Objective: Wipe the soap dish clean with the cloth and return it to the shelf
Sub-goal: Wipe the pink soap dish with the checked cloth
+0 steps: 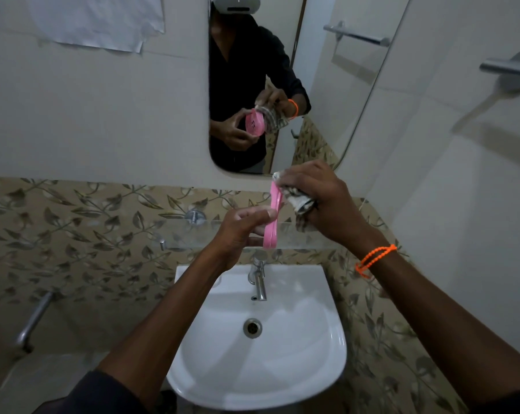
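Note:
The pink soap dish (273,216) is held on edge, upright, above the glass shelf (193,234). My left hand (241,231) grips its lower part with thumb and fingers. My right hand (318,201), with an orange bracelet at the wrist, holds a crumpled patterned cloth (300,201) pressed against the dish's right face near the top. The mirror (252,85) reflects both hands, the dish's slotted face and the cloth.
A white washbasin (297,369) with a chrome tap (260,279) sits directly below the shelf. A towel bar (506,68) juts from the right wall. A chrome pipe (34,318) sticks out at lower left. Leaf-patterned tiles line the wall.

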